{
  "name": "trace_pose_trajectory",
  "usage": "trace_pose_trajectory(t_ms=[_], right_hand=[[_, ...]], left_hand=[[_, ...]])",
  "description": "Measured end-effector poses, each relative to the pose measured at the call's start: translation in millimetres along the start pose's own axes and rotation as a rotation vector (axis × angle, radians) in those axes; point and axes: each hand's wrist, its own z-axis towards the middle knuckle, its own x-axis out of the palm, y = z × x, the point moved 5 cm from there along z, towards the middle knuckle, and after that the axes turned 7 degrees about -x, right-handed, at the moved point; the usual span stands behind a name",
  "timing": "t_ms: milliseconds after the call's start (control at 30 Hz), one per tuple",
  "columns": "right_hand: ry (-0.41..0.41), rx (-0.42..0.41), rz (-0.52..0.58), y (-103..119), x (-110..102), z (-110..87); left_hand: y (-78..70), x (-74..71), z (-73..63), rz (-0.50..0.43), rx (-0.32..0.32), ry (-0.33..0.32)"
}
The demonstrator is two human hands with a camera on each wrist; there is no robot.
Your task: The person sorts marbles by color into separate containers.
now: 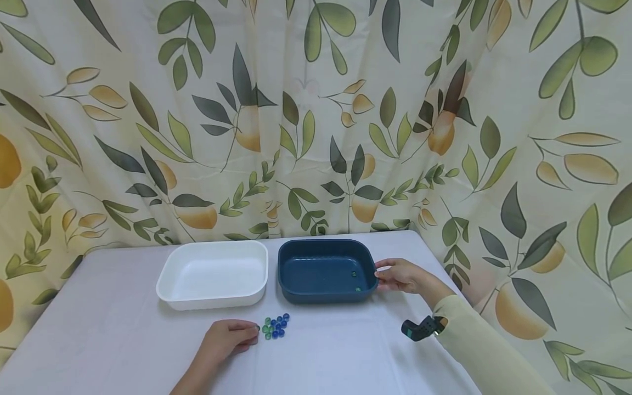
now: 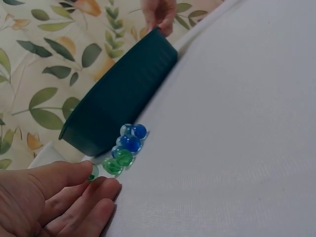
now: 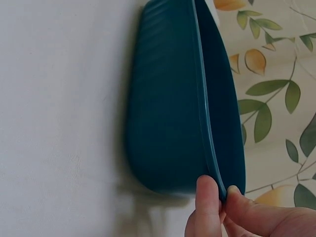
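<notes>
My left hand pinches a green marble between thumb and fingers, at the left edge of a cluster of marbles. The cluster lies on the white cloth, with green marbles on its left and blue marbles on its right. My right hand grips the right end of a dark blue tub, thumb and fingers on either side of its rim. Inside the tub, two green marbles rest on the floor toward the right.
A white tub stands to the left of the blue one, a narrow gap between them. Both stand on a table with a white cloth. Behind the table hangs a leaf-patterned curtain. A black device is strapped to the right wrist.
</notes>
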Motion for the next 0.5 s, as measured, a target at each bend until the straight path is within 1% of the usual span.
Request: trace_pose_trajectory(t_ms=[100,267,333,400,500], right_hand=[[0.002,-0.004,0.005,0.2,0.1,0.1],[0.009,-0.011,0.015,0.6,1.0,-0.3],[0.015,-0.014,0.019,0.5,1.1,-0.5],[0.011,-0.012,0.025,0.3,1.1,-0.8],[0.010,-0.014,0.028,0.6,0.9,-1.3]], left_hand=[[-1.0,0.2,1.6,-0.028,-0.017,0.016],[-8.8,1.0,-0.1,-0.065,-0.018,0.014],[-12.9,1.8,-0.8,-0.076,-0.006,0.017],[-17.5,3.0,-1.0,-0.069,0.026,0.026],[-24.8,5.6,-0.8,-0.085,0.073,0.052]])
